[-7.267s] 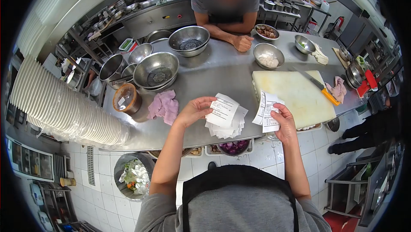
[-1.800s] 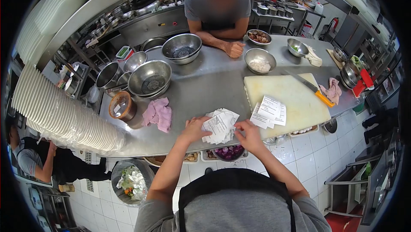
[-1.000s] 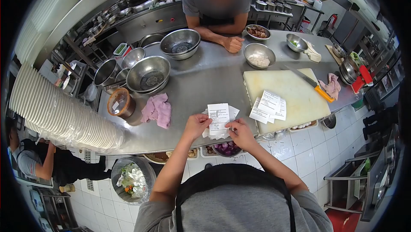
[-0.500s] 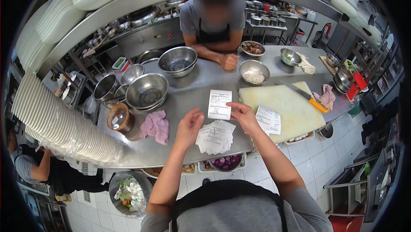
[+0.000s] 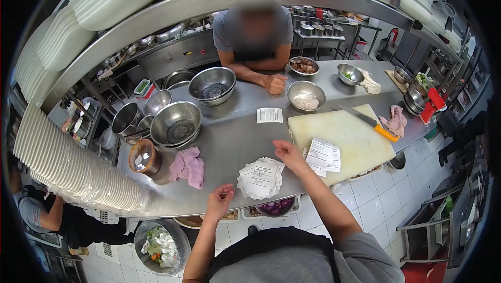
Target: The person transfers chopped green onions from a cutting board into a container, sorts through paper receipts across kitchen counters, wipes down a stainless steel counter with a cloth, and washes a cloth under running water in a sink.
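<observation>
My left hand (image 5: 219,201) is at the left of a loose pile of printed paper slips (image 5: 259,179), by the steel table's front edge. Its fingers are loosely bent, and I see nothing held in them. My right hand (image 5: 290,155) hovers between that pile and the cutting board, fingers pointing left and apart, with nothing visible in them. Farther back, a single short slip (image 5: 270,115) lies flat on the table. More slips (image 5: 321,153) overlap on the left part of the white cutting board (image 5: 360,147). An orange-handled knife (image 5: 377,126) rests across the board's far right side.
Across the table leans a person (image 5: 254,37). A bowl of white food (image 5: 306,96) stands behind the board. To the left are large steel bowls (image 5: 175,125), a brown-sided container (image 5: 144,156) and a pink cloth (image 5: 188,167). Stacked white plates (image 5: 78,163) line the left edge.
Both hands have left the slip at the back, which now shows a shorter face. My left hand has drawn toward the front edge; my right has moved slightly nearer me.
</observation>
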`<action>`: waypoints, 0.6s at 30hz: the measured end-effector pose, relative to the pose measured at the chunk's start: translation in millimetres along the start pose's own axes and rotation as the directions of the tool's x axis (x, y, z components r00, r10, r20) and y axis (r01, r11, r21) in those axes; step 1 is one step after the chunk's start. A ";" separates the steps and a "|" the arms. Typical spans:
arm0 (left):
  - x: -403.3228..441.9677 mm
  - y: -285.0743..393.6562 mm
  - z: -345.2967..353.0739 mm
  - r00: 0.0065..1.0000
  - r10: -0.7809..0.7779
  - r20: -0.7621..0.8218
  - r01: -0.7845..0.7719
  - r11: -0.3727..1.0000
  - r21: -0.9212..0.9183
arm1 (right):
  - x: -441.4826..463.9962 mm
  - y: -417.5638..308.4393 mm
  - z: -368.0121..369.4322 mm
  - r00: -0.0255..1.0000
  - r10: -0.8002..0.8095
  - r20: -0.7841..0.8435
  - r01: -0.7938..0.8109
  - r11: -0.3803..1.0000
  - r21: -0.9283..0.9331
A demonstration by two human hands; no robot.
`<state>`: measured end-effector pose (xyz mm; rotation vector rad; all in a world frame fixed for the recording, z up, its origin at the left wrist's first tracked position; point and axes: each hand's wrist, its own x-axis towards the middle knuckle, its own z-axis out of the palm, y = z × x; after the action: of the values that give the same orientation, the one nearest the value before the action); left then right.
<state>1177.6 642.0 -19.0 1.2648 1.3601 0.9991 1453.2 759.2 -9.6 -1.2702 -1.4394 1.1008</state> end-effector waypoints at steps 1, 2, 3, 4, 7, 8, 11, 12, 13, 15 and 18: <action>0.3 -0.9 2.8 1.000 -0.004 0.008 0.004 1.000 0.015 | -19.4 -4.6 -1.8 1.000 0.024 0.013 -0.024 1.000 -0.005; 2.3 -0.8 5.8 1.000 0.017 0.018 -0.017 0.999 0.042 | -39.4 -10.7 -4.4 0.998 0.048 0.026 -0.048 0.999 -0.012; 7.4 0.9 9.9 0.999 0.037 0.027 -0.039 0.997 0.065 | -53.6 -13.7 -7.8 0.997 0.072 0.042 -0.071 0.997 -0.022; 12.0 1.7 14.9 0.998 0.053 0.035 -0.056 0.995 0.087 | -64.8 -11.5 -10.9 0.996 0.083 0.044 -0.082 0.996 -0.038; 30.7 0.4 27.2 0.989 0.138 0.050 -0.146 0.965 0.218 | -97.3 -6.6 -7.4 0.984 0.158 0.081 -0.157 0.987 -0.018; 36.0 5.1 30.7 0.986 0.151 0.065 -0.162 0.956 0.244 | -101.3 -4.7 -3.0 0.981 0.163 0.103 -0.163 0.987 -0.009; 49.4 6.8 41.1 0.989 0.131 0.062 -0.140 0.972 0.187 | -109.4 4.5 8.2 0.981 0.139 0.138 -0.142 0.990 0.010; 53.9 3.6 41.7 0.989 0.124 0.077 -0.138 0.967 0.213 | -109.9 9.0 12.7 0.985 0.111 0.129 -0.114 0.993 0.015; 58.9 -0.1 42.1 0.989 0.119 0.092 -0.138 0.961 0.240 | -109.0 10.1 17.1 0.990 0.082 0.119 -0.085 0.996 0.020; 66.3 -6.9 41.8 0.989 0.088 0.118 -0.111 0.972 0.206 | -107.7 9.8 22.7 0.993 0.048 0.108 -0.045 0.999 -0.029; 71.0 -6.5 42.0 0.988 0.028 0.152 -0.038 0.997 0.067 | -106.4 8.0 24.9 0.993 0.031 0.114 -0.014 0.988 -0.153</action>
<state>1220.0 709.5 -41.5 1.3907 1.2703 0.8663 1438.2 652.4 -29.4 -1.3502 -1.6264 1.1127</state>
